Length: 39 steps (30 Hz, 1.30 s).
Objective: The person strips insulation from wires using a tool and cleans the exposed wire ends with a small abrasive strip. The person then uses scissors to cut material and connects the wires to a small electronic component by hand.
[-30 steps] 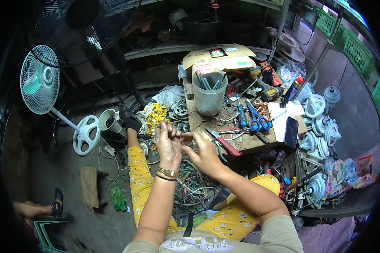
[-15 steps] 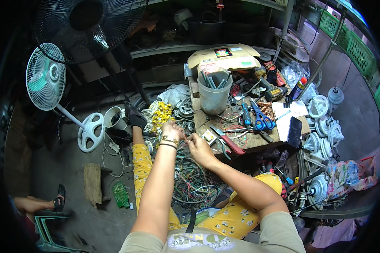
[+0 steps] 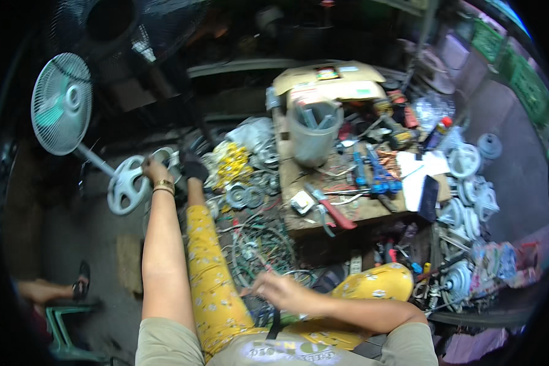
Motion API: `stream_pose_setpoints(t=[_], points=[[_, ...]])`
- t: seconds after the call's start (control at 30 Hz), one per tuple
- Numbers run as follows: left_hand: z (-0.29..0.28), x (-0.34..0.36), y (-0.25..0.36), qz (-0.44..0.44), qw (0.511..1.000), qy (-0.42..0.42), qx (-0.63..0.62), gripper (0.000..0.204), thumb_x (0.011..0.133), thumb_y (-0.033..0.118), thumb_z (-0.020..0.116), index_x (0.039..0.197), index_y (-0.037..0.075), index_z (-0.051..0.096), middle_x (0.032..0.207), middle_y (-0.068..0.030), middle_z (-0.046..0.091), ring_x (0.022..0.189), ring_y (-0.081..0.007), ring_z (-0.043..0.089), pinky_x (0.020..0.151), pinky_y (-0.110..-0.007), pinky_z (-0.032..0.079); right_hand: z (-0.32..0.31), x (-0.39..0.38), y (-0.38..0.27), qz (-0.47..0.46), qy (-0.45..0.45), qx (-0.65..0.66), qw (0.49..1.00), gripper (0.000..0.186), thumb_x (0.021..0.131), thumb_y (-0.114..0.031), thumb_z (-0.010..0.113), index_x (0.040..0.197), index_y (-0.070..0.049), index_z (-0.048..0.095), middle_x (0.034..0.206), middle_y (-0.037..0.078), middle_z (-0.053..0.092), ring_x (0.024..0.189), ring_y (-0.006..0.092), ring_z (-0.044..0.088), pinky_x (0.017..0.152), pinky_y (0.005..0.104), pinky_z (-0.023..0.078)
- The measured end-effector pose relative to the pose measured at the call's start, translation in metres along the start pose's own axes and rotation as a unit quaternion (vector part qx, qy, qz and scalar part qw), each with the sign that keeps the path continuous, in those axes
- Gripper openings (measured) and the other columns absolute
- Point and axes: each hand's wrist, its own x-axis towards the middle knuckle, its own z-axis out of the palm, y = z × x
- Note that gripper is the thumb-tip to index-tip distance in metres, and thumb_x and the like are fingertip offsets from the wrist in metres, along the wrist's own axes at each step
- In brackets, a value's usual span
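My left hand (image 3: 156,169) reaches out far to the left, at the near side of a small white bucket (image 3: 163,154) and next to the white fan base (image 3: 129,183). Its fingers are partly hidden and blurred, so whether it holds anything does not show. My right hand (image 3: 282,291) hangs over my lap, near the tangled heap of stripped wires (image 3: 268,244) between my legs. Motion smears its fingers. A thin pinkish strand shows just above them, and I cannot tell if they grip it.
To the right a low wooden table (image 3: 372,210) bears a grey bucket (image 3: 313,134), red-handled pliers (image 3: 334,210), blue-handled scissors (image 3: 384,183), a drill (image 3: 402,139) and a phone (image 3: 429,198). White plastic spools (image 3: 463,161) pile beyond it. A standing fan (image 3: 61,104) stands left.
My hands were together over the wires and have parted. The left has swung left to the small white bucket; the right has drawn back toward my lap. The view has shifted slightly.
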Motion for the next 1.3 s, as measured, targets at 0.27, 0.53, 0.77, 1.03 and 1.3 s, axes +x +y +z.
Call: stream_pose_setpoints(t=[0.27,0.53,0.77,1.03,1.3], points=[[-0.036,-0.110,-0.032,0.266,0.659,-0.352,0.610,0.043,0.090,0.030,0.056,0.121,0.000,0.057,0.129,-0.0274,0.049,0.126,-0.0373,0.041,0.106,-0.042,0.032,-0.057,0.051,-0.024,0.197,0.064,0.312,0.927,0.014,0.097,-0.011,0.046,0.102,-0.002,0.055,0.073,-0.004,0.045,0.058,0.0023,0.036,0.050,0.0194,0.030],[0.025,-0.202,0.093,-0.067,0.790,-0.592,0.146,0.039,0.096,0.031,0.051,0.117,-0.001,0.060,0.105,-0.0109,0.066,0.093,-0.0161,0.063,0.087,-0.029,0.047,-0.055,0.051,-0.010,0.098,0.098,0.231,0.963,0.016,0.097,-0.014,0.047,0.102,-0.002,0.055,0.063,-0.006,0.039,0.052,0.0035,0.033,0.047,0.0204,0.027],[0.033,-0.251,0.104,-0.118,0.837,-0.528,0.082,0.016,0.092,0.020,0.061,0.093,0.004,0.061,0.077,0.0008,0.059,0.067,-0.0052,0.053,0.062,-0.020,0.045,-0.063,0.048,-0.018,0.108,0.101,-0.083,0.986,0.013,0.090,-0.012,0.052,0.097,-0.004,0.060,0.075,0.013,0.062,0.070,0.0244,0.062,0.065,0.0355,0.046],[0.037,-0.286,0.100,0.186,0.880,-0.404,0.164,0.005,0.093,0.006,0.053,0.091,0.002,0.055,0.084,0.0000,0.056,0.077,-0.0069,0.051,0.071,-0.022,0.043,-0.082,0.066,0.010,0.014,0.079,-0.092,0.993,0.017,0.091,-0.014,0.052,0.095,0.000,0.061,0.089,0.015,0.066,0.086,0.0278,0.063,0.078,0.0362,0.047],[-0.076,-0.300,-0.010,0.064,0.592,-0.607,0.526,0.068,0.081,0.051,0.062,0.123,-0.001,0.048,0.127,-0.0217,0.050,0.118,-0.0364,0.046,0.098,-0.043,0.038,-0.144,0.094,-0.008,-0.085,0.303,0.134,0.940,0.015,0.089,-0.007,0.051,0.086,-0.002,0.064,0.069,0.002,0.061,0.063,0.0093,0.051,0.060,0.0258,0.043]])
